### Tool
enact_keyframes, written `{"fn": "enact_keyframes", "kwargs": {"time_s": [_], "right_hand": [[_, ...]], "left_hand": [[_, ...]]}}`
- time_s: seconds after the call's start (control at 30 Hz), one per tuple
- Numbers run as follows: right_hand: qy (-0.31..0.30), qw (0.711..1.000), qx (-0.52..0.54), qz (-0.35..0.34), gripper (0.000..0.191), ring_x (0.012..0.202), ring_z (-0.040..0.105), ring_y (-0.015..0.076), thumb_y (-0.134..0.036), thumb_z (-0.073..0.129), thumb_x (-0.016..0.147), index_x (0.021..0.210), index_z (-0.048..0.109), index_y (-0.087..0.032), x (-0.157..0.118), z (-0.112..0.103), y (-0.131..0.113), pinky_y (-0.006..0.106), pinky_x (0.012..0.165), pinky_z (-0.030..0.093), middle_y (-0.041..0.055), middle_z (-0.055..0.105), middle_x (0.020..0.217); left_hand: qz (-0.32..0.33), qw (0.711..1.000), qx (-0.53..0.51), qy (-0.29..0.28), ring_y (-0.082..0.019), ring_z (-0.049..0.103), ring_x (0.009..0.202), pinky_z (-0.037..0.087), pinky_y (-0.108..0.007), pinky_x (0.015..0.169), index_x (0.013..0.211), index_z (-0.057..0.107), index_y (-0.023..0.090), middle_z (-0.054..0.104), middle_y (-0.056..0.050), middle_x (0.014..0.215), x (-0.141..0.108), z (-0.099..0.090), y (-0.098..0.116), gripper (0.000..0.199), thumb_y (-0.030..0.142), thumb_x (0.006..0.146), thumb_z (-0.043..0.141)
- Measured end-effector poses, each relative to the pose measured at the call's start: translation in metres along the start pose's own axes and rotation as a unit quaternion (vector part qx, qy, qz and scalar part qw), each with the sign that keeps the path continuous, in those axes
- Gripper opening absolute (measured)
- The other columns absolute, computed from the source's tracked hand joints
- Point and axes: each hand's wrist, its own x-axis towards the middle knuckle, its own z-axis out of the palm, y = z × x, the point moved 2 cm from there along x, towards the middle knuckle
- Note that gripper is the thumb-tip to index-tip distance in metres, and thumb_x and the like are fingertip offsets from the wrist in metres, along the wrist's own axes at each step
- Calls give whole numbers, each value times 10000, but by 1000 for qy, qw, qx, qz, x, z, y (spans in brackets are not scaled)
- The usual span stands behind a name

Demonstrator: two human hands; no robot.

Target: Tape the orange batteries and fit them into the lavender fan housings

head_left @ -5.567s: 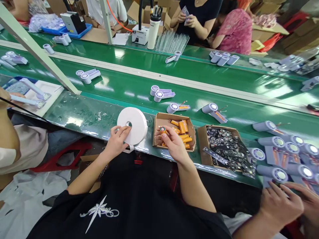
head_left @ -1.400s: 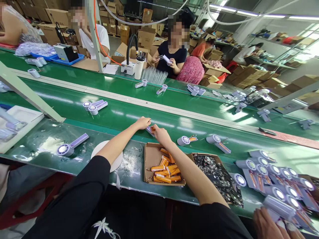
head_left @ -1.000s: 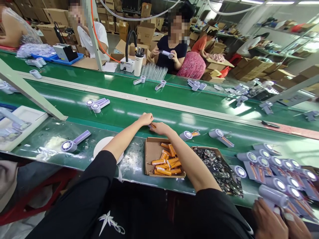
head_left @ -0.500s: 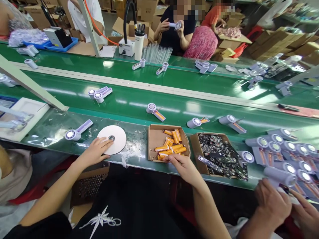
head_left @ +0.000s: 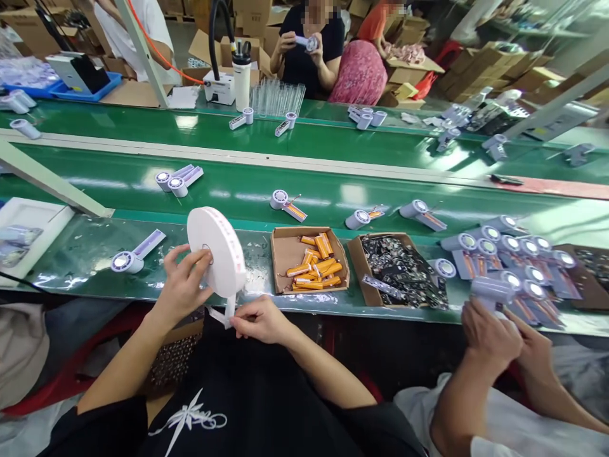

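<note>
My left hand (head_left: 188, 282) grips a white tape roll (head_left: 223, 251) at its centre hole and holds it upright above the bench edge. From the roll's lower side hangs a loose white strip (head_left: 229, 310), pinched between the fingertips of my right hand (head_left: 261, 318). Left of the roll, a lilac fan housing (head_left: 127, 261) with an open handle lies on the bench. A cardboard tray (head_left: 280, 246) of orange wrapped cells (head_left: 328, 266) sits to the right, beside a box (head_left: 360, 266) full of small circuit boards (head_left: 404, 266).
Several lilac fans lie along the green conveyor (head_left: 323, 193) and in a cluster (head_left: 514, 247) at the right. A co-worker's hands (head_left: 495, 333) hold a fan there. A white foam tray (head_left: 57, 222) and a slanted metal post (head_left: 52, 178) stand at the left.
The tape roll, lying flat before, is now lifted and tilted upright in my left hand. My right hand has left the tray of orange cells, moved left and taken the strip's end.
</note>
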Motion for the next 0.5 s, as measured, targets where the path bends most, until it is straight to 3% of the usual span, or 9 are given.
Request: {"fn": "enact_keyframes", "kwargs": {"time_s": [0.07,0.13,0.2,0.27,0.37,0.43,0.5], "right_hand": [[-6,993,-120,-6,346,534,624,122,-400,620,1044,839,798,-186,-4,2,9,218,558,456,11,742,659],[-47,971,-233,-6,253,610,677,139,-333,648,1048,909,820,-211,-8,-2,15,226,640,479,4,767,705],[-74,950,-302,0,210,717,740,177,-369,670,1050,1005,829,-239,-13,-19,13,246,712,512,20,808,811],[-28,935,-353,12,239,880,776,221,-398,634,1072,1111,818,-251,-18,-53,5,284,823,546,57,834,988],[70,884,-457,70,289,1115,735,287,-293,562,1089,1277,761,-202,-20,-116,-6,372,1008,524,132,796,1216],[58,838,-529,121,308,1184,694,332,-242,595,1051,1309,742,-159,-16,-147,-7,415,1047,496,175,777,1236],[1,813,-561,155,289,1196,679,342,-243,637,1023,1272,761,-162,-10,-161,-2,422,1060,472,175,782,1207]], "left_hand": [[-52,998,-44,-6,-395,505,1371,492,-624,1146,1531,464,355,640,-123,1353,0,6,-5,839,283,801,872],[-147,983,-106,-14,-382,512,1384,564,-577,1087,1472,528,338,603,-120,1394,1,11,-12,776,404,789,891],[-239,956,-167,4,-361,566,1348,624,-513,1011,1427,572,294,590,-127,1403,3,10,-18,773,541,768,892],[-288,934,-200,70,-344,633,1284,623,-502,1033,1387,611,247,633,-128,1345,7,-1,-25,797,612,739,899],[-269,921,-186,211,-333,682,1229,543,-536,1161,1351,656,226,712,-87,1211,19,-25,-32,778,573,712,932],[-236,920,-171,263,-333,678,1241,532,-541,1174,1380,644,241,721,-68,1200,27,-34,-33,794,533,706,946],[-226,927,-179,238,-333,647,1293,558,-523,1140,1436,595,258,690,-77,1274,34,-31,-31,832,543,730,931]]}}
